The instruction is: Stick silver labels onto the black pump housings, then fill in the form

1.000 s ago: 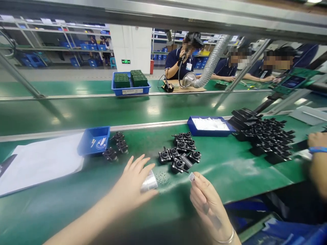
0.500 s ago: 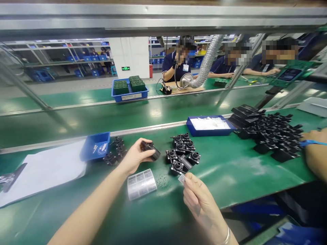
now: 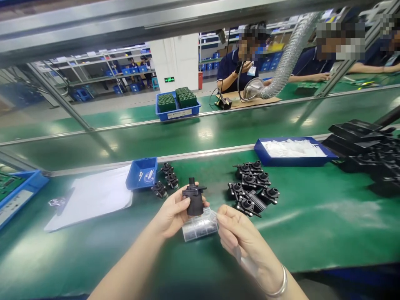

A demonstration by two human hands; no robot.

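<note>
The left hand (image 3: pixel 173 214) has its fingers clamped on a black part (image 3: pixel 195 204), apparently keeping it upright and steady above the shiny sheet (image 3: pixel 200 228), while the right hand (image 3: pixel 246 239) pinches, fingertips together, what looks like a small clear piece (image 3: pixel 213 214) beside it, probably by one edge.

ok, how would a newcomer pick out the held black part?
On the green bench, find the blue tray of white pieces. Nearer and left are black parts; further left, the left hand grips the target, spout up, the only one in a hand.
</note>
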